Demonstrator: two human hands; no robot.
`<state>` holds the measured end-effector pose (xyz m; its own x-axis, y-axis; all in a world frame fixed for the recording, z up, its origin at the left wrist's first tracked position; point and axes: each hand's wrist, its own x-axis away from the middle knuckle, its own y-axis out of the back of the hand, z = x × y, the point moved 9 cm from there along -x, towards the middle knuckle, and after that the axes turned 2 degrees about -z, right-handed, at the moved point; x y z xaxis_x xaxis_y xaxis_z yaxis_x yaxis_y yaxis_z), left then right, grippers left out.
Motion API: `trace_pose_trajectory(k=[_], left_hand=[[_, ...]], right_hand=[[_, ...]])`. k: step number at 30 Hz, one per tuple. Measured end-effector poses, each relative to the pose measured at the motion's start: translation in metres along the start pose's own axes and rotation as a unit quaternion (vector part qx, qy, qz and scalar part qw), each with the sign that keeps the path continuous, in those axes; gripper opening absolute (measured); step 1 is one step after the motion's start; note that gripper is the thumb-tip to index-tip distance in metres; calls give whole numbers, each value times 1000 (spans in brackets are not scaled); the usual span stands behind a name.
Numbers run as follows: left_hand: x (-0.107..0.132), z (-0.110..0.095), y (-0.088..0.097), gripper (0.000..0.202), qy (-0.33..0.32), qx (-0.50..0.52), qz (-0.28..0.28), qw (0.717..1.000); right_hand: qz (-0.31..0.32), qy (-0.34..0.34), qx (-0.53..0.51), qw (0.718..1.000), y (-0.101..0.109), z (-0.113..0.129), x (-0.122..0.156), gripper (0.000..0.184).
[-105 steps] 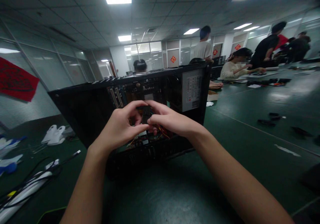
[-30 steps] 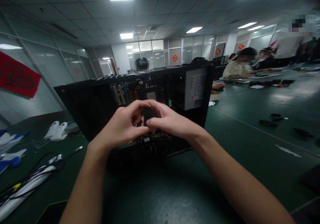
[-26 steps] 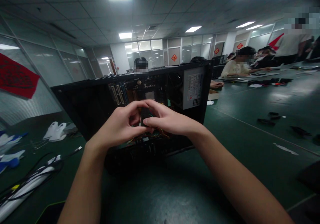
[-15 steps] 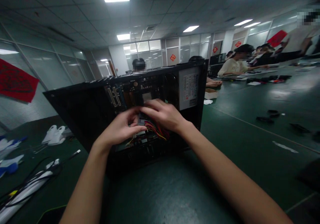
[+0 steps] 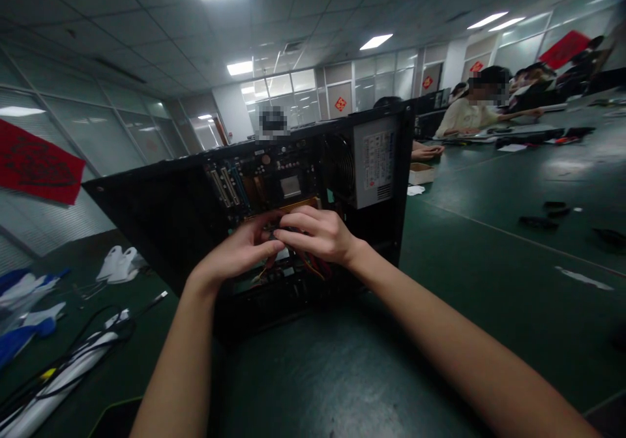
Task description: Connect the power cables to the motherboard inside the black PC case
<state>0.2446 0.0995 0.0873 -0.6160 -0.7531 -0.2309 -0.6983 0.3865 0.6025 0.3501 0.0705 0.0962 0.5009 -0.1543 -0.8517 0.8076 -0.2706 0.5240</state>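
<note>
An open black computer case (image 5: 147,213) stands on the bench before me, its inside facing me. Inside it I see the motherboard (image 5: 274,177) with a silver square chip (image 5: 290,186), a fan (image 5: 341,164) and a labelled power supply (image 5: 375,164). Both my hands reach in below the chip, meeting at a power cable connector largely covered by my fingers. My left hand (image 5: 239,249) curls round its left side, thumb toward me. From the right, my right hand (image 5: 317,233) pinches it with bent fingers. Red and yellow wires (image 5: 313,265) hang under my right hand.
On the left lie a white bar wrapped in black cable (image 5: 68,379), a pair of white objects (image 5: 117,265) and blue-and-white pieces (image 5: 29,321). To the right are a small box (image 5: 421,173), dark parts (image 5: 538,221) and a co-worker (image 5: 464,112) seated at the bench.
My right hand has moved down slightly and closed further over the connector, which showed more before. The chip is now uncovered. My view has shifted a little.
</note>
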Motion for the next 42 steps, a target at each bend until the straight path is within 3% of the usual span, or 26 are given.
trace_pose_trajectory(k=[4, 6, 12, 14, 18, 23, 27, 29, 32, 36, 42], left_hand=[[-2, 2, 5, 60, -7, -40, -29, 999], [-2, 3, 10, 63, -6, -62, -57, 996], [-7, 17, 19, 37, 25, -235, -103, 966], [-11, 22, 18, 28, 19, -272, -112, 955], [-18, 31, 9, 21, 30, -349, -136, 927], [-23, 25, -6, 32, 28, -436, -156, 886], [-26, 21, -12, 28, 32, -536, -153, 830], [-28, 25, -13, 27, 45, -559, -140, 816], [-29, 32, -9, 25, 60, -566, -136, 811], [-28, 43, -2, 26, 93, -569, -137, 806], [-36, 49, -2, 30, 112, -538, -143, 823]], right_hand=[[9, 15, 100, 995, -4, 0, 0, 29], [24, -9, 149, 988, -6, -6, 0, 31], [137, -193, 272, 933, -15, -54, 13, 24], [173, -226, 293, 913, -19, -63, 19, 21], [212, -203, 282, 913, -29, -59, 19, 21], [187, -185, 253, 931, -28, -54, 17, 23], [172, -183, 209, 945, -31, -61, 19, 22], [164, -170, 171, 957, -34, -62, 19, 23], [163, -168, 137, 963, -34, -66, 20, 26], [207, -212, 169, 940, -30, -80, 31, 20], [239, -253, 163, 923, -33, -85, 42, 22]])
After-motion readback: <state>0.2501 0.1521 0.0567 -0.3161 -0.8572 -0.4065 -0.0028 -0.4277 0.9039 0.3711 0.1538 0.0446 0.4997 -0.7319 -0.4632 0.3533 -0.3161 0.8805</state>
